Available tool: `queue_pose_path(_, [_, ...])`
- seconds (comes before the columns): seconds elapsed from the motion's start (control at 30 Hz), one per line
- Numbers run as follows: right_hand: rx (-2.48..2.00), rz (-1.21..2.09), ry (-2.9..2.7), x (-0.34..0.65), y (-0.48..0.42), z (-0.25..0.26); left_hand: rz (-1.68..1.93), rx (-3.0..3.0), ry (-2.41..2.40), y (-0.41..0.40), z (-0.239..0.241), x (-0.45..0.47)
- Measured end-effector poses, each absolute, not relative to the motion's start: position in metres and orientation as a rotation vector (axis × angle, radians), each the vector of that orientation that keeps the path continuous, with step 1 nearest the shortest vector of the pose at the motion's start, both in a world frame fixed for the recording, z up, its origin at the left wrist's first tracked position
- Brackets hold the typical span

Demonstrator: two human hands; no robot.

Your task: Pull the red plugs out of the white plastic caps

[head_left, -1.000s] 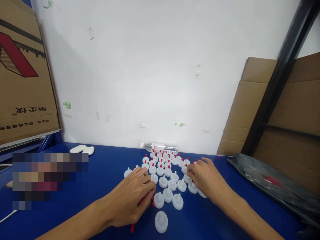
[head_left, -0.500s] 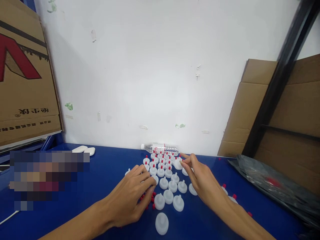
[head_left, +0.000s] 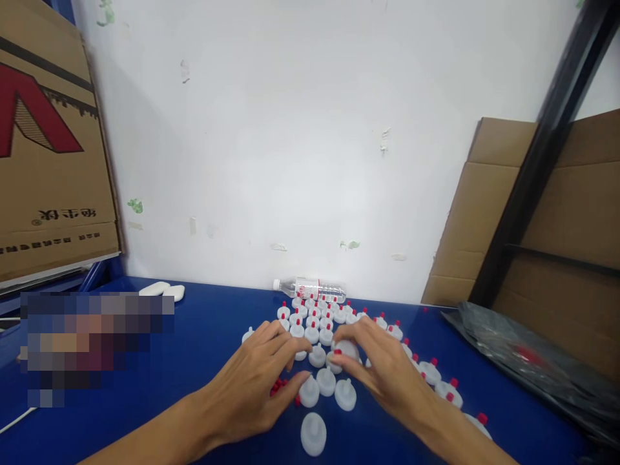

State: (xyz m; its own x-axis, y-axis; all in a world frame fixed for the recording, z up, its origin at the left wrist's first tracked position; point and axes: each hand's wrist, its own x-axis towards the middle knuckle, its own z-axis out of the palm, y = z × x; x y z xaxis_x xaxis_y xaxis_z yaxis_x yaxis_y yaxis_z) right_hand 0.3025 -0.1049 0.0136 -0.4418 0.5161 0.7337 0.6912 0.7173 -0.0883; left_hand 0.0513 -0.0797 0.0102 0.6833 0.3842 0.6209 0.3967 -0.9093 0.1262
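A blue table (head_left: 203, 361) carries a cluster of small white caps (head_left: 314, 431), many fitted with red tips (head_left: 482, 418), and loose red plugs (head_left: 277, 387). A clear water bottle (head_left: 312, 289) lies by the wall, two white blocks (head_left: 162, 290) far left, a dark plastic bag (head_left: 527, 361) at right.

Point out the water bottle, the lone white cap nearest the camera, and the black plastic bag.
water bottle (head_left: 314, 289), head view, on its clear body.
lone white cap (head_left: 313, 433), head view, on its round top.
black plastic bag (head_left: 527, 355), head view, on its crumpled middle.

Scuffed white wall (head_left: 300, 129); blue table (head_left: 203, 329)
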Motion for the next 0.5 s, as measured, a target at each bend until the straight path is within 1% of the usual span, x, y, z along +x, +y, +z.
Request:
queue_pose_path(0.1, [-0.729, -0.403, -2.182, 0.292, -0.115, 0.016, -1.059, -2.841, -0.541, -0.086, 0.012, 0.053])
queue_pose_path(0.23, [-0.54, -0.497, -2.157, 0.276, -0.124, 0.017, -0.959, -2.788, -0.295, -0.097, 0.016, 0.055])
queue_pose_path(0.37, [-0.52, -0.516, -2.168, 0.271, -0.125, 0.014, -1.002, -2.691, -0.184, -0.1, 0.016, 0.058])
queue_pose_path(0.5, [-0.545, -0.507, -2.178, 0.273, -0.128, 0.015, -1.016, -2.671, -0.221, -0.098, 0.014, 0.062])
